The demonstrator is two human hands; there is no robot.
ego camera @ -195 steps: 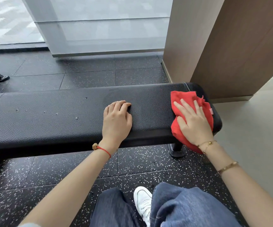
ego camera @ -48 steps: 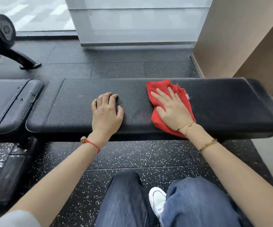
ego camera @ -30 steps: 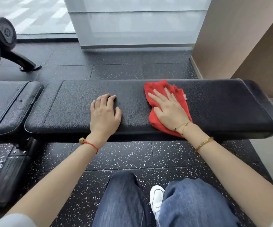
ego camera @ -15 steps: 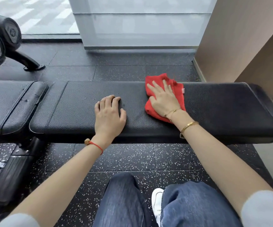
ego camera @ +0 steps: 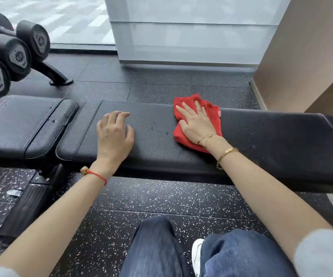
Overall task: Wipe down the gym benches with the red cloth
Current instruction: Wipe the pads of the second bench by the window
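Observation:
A long black padded bench [ego camera: 261, 140] runs across the view, with a second black pad [ego camera: 21, 120] butting against its left end. The red cloth [ego camera: 214, 120] lies crumpled on the bench top, reaching its far edge. My right hand [ego camera: 195, 122] presses flat on the cloth with straight, spread fingers. My left hand [ego camera: 114, 134] hovers over or lightly touches the bench top left of the cloth, fingers loosely bent and blurred, holding nothing. A few small dark spots mark the pad between my hands.
Several black dumbbells [ego camera: 11, 54] sit on a rack at the far left. A frosted glass panel [ego camera: 191, 37] and a brown wall [ego camera: 305, 56] stand behind the bench. Speckled black rubber floor [ego camera: 151, 196] lies below, with my jeans-clad knees [ego camera: 231, 254] at the bottom.
My right hand has slid the cloth toward the bench's far edge. My left hand has lifted a little, its fingers loosening. The view has shifted left, showing more dumbbells.

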